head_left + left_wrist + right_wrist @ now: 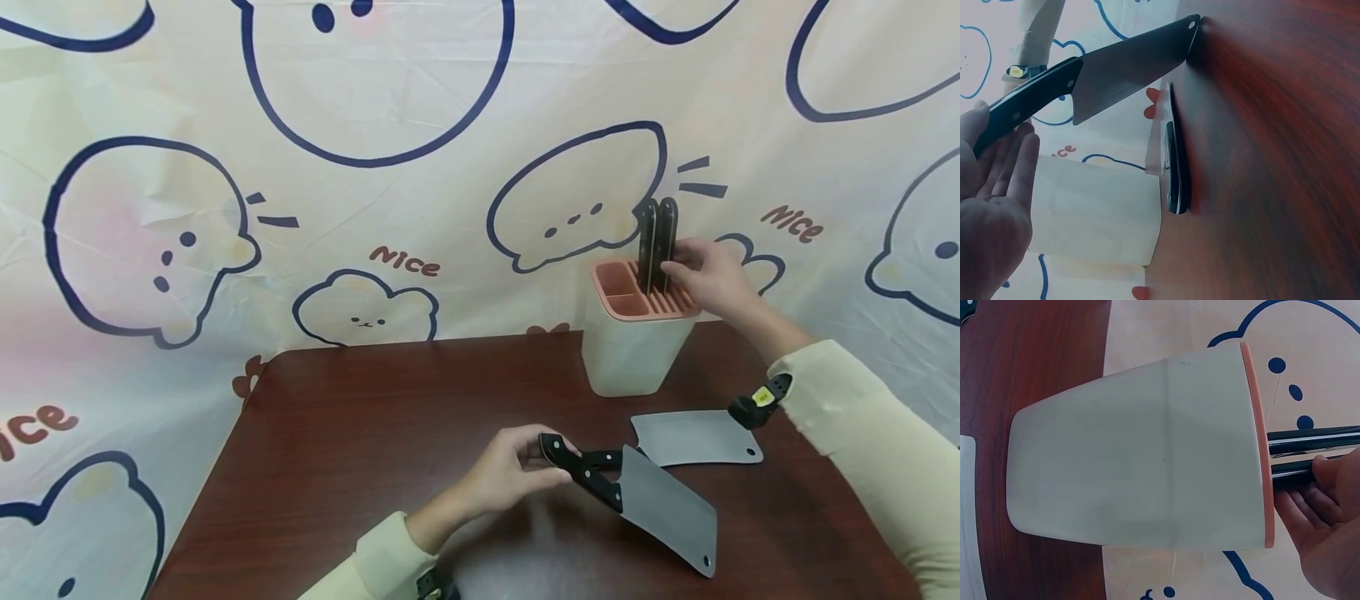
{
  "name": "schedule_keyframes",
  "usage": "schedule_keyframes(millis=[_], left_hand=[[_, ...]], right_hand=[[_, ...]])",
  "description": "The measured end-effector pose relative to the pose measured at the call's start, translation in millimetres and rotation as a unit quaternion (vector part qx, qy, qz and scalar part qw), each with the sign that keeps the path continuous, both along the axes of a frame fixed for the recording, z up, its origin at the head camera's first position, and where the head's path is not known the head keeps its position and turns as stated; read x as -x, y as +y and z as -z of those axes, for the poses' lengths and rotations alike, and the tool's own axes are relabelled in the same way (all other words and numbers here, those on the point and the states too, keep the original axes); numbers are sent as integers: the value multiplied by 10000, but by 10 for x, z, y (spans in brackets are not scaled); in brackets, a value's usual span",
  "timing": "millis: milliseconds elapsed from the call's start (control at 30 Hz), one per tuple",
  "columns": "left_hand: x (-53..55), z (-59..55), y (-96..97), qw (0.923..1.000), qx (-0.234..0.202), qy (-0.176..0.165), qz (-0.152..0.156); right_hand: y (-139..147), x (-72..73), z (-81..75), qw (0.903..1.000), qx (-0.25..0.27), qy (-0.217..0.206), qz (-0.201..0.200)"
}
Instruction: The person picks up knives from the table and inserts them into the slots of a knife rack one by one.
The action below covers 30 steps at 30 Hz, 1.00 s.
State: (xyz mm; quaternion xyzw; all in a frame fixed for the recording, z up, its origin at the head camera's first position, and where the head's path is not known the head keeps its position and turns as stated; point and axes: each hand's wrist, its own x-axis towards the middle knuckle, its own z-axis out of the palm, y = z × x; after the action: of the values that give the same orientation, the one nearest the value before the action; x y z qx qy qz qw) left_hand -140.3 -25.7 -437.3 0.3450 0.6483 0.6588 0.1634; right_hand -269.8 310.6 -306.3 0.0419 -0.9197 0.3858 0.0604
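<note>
My left hand (517,467) pinches the black riveted handle of a cleaver (667,508) near its butt end. In the left wrist view this cleaver's blade (1132,69) slants up from the table, its far corner right at the tabletop. A second cleaver (697,437) lies flat behind it, its black handle (1175,169) partly hidden in the head view. At the knife holder (633,358), white with a pink slotted top, my right hand (708,275) pinches the nearer of two upright black knife handles (1291,475). Both blades are hidden inside the holder.
The holder stands at the back of a dark reddish-brown table (375,417), close to a cloth backdrop (360,208) printed with cartoon outlines. Its pink top has wider compartments (618,283) at the left and narrow slots at the right.
</note>
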Motion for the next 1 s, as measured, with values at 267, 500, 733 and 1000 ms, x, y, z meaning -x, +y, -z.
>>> schedule_keyframes(millis=[267,500,733,1000], left_hand=[[16,-38,-20,9992,-180,268,-229],[38,-110,-49,9982,-199,359,-431],[64,-220,-121,9965,-344,485,-592],[150,-415,-258,9912,-584,849,-830]], right_hand=[[5,-5,6,9999,45,-72,-95],[21,-35,7,9998,53,-64,-183],[69,-124,-12,9997,-46,3,223],[104,-313,-58,9975,-121,463,522]])
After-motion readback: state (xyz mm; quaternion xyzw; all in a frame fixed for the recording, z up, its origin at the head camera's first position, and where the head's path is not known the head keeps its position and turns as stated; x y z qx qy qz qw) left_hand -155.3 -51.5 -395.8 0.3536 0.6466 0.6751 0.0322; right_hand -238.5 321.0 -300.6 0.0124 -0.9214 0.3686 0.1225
